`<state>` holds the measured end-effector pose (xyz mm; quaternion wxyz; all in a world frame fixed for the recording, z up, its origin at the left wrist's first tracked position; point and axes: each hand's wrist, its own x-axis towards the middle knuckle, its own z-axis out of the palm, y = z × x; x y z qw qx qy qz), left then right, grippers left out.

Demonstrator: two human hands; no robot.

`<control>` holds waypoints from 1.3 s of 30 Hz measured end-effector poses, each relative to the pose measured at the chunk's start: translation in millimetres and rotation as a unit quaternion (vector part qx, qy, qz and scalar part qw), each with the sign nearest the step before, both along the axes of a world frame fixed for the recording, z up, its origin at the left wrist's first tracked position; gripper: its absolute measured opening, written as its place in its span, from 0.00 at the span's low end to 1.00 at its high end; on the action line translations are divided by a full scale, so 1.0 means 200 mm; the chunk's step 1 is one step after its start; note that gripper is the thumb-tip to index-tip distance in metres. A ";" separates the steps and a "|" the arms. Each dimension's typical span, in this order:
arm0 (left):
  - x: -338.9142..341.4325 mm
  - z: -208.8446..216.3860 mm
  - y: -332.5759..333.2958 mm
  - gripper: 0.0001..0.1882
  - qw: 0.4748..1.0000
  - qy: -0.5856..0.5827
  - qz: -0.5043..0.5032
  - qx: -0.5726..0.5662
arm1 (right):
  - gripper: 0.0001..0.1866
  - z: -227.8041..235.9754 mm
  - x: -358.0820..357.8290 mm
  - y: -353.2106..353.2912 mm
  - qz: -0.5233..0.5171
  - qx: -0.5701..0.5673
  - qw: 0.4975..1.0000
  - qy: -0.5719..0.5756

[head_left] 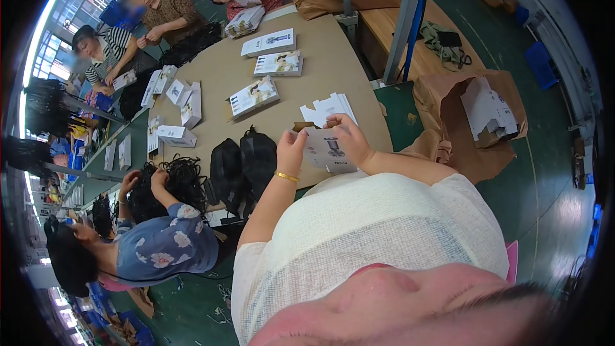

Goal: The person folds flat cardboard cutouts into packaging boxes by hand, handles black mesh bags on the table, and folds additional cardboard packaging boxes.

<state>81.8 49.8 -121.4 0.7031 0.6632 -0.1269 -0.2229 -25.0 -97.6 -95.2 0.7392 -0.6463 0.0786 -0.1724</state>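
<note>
A white printed carton (325,148) with a picture of a small appliance is held between my hands, close to my body at the table's near edge. My left hand (292,150) pinches its left side, a gold bracelet on that wrist. The fingers of my right hand (350,137) are closed on its upper right edge. Brown inner cardboard (303,126) shows at its top left; whether the carton is fully folded I cannot tell. Just beyond it lies a stack of flat white carton blanks (333,109).
Finished-looking boxes (255,97) lie across the brown table (346,57). Two black pouches (243,163) sit to my left, beside a co-worker (160,237) handling black cords (176,182). Other people work at the far side. A paper-lined carton of blanks (487,109) and a metal post (403,22) stand right.
</note>
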 end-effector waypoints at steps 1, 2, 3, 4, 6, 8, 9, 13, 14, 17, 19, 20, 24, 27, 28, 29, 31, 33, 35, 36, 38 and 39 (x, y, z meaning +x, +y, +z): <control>-0.01 -0.01 0.01 0.14 0.998 -0.032 0.003 0.044 | 0.16 0.00 0.00 -0.02 -0.001 0.000 1.000 0.000; -0.02 0.00 0.01 0.15 0.994 -0.064 0.005 0.089 | 0.18 0.00 0.00 -0.04 0.010 0.043 0.999 0.001; -0.04 0.01 0.00 0.15 0.994 -0.064 0.002 0.089 | 0.19 0.00 0.00 -0.05 0.020 0.086 0.996 0.002; -0.06 0.01 -0.02 0.15 0.999 -0.025 0.012 0.026 | 0.19 -0.01 -0.02 -0.04 0.017 0.086 0.996 0.002; -0.07 0.03 -0.04 0.15 0.999 0.014 0.023 -0.037 | 0.20 0.00 -0.04 -0.01 0.047 0.078 0.995 -0.030; -0.04 0.04 -0.04 0.13 0.991 0.107 0.012 -0.081 | 0.20 0.05 -0.08 0.06 0.065 0.008 0.998 -0.016; -0.03 0.07 -0.06 0.13 0.973 0.201 0.037 -0.110 | 0.21 0.08 -0.10 0.09 0.083 -0.061 0.995 -0.003; -0.05 0.13 -0.12 0.16 0.982 0.144 0.076 -0.098 | 0.22 0.03 -0.10 0.10 0.060 -0.090 0.993 -0.038; -0.03 0.14 -0.11 0.16 0.981 0.163 0.062 -0.083 | 0.22 0.04 -0.10 0.10 0.061 -0.088 0.994 -0.037; -0.06 0.18 -0.12 0.17 0.979 0.187 0.070 -0.051 | 0.21 0.04 -0.09 0.09 0.053 -0.091 0.994 -0.026; -0.07 0.17 -0.12 0.18 0.977 0.191 0.090 -0.035 | 0.21 0.01 -0.07 0.06 0.021 -0.045 0.998 -0.045; -0.08 0.15 -0.10 0.19 0.976 0.192 0.053 -0.083 | 0.21 0.00 -0.06 0.05 0.022 -0.044 0.998 -0.045; -0.13 0.16 -0.06 0.24 0.976 0.179 0.005 -0.128 | 0.19 -0.01 -0.04 -0.03 -0.001 0.051 0.999 -0.006; -0.15 0.17 -0.06 0.25 0.992 0.108 0.003 -0.067 | 0.20 -0.03 -0.04 -0.05 0.008 0.101 0.995 0.002; -0.15 0.18 -0.06 0.25 0.992 0.109 0.005 -0.068 | 0.20 -0.04 -0.04 -0.06 0.010 0.100 0.995 0.003; -0.14 0.18 -0.06 0.25 0.991 0.116 -0.010 -0.064 | 0.19 -0.04 -0.03 -0.06 0.007 0.066 0.998 -0.007; -0.14 0.18 -0.06 0.24 0.990 0.123 -0.025 -0.060 | 0.18 -0.03 -0.03 -0.05 0.005 0.032 0.999 -0.016; -0.18 0.19 -0.07 0.24 0.974 0.195 -0.044 -0.104 | 0.17 0.02 -0.03 -0.04 -0.025 -0.091 0.995 -0.016; -0.20 0.14 -0.08 0.25 0.966 0.195 -0.065 -0.159 | 0.18 0.01 0.00 -0.07 -0.036 -0.077 0.996 -0.025; -0.21 0.15 -0.10 0.27 0.967 0.161 -0.041 -0.193 | 0.18 0.03 0.00 -0.07 -0.069 -0.002 0.997 0.034; -0.21 0.15 -0.13 0.28 0.983 0.084 -0.014 -0.160 | 0.18 0.01 0.00 -0.08 -0.123 0.081 0.984 0.096; -0.23 0.11 -0.12 0.30 0.985 -0.018 -0.055 -0.162 | 0.18 -0.01 0.01 -0.08 -0.122 0.081 0.985 0.096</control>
